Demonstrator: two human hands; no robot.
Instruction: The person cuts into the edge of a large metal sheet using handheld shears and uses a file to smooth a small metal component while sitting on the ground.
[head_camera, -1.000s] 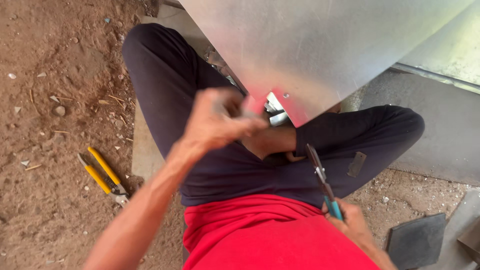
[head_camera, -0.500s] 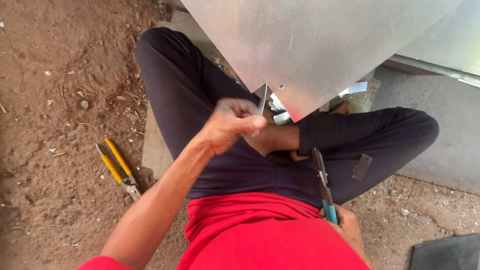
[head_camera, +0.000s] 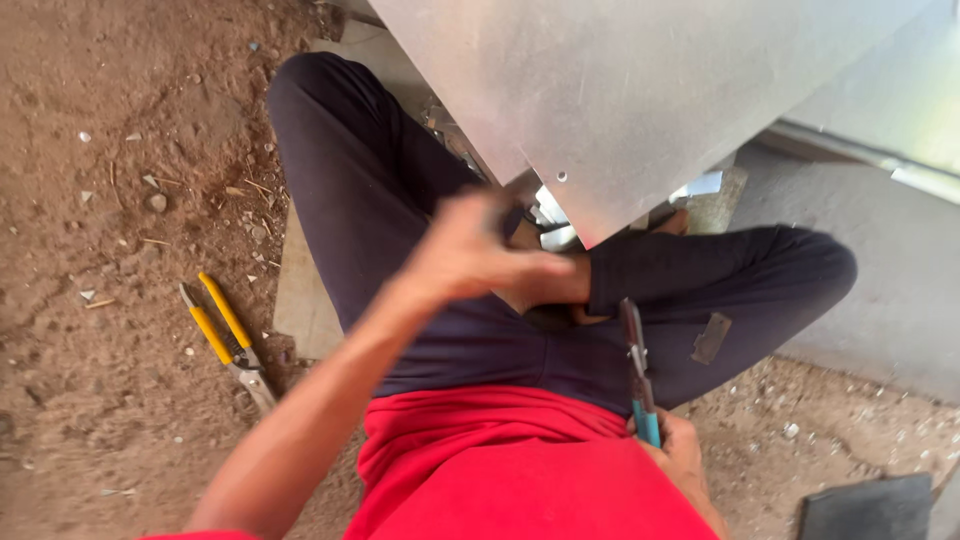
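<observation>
I sit cross-legged on the dirt in dark trousers and a red shirt. A big grey metal sheet slopes over my knees, and its pointed corner, which has a small hole, hangs just above my ankles. My left hand is blurred in motion below and left of that corner, fingers curled; whether it holds anything is unclear. My right hand rests by my right hip, gripping a blue-handled hand tool whose dark jaws point up toward my right leg.
Yellow-handled snips lie on the dirt to my left. A flat board lies under my left leg. A grey concrete step rises on the right, and a dark flat slab lies at the lower right. Small shiny metal scraps sit near my feet.
My left hand has come down and away from the sheet's corner, toward my lap. My right hand still holds the blue-handled tool in the same place. The view has shifted slightly.
</observation>
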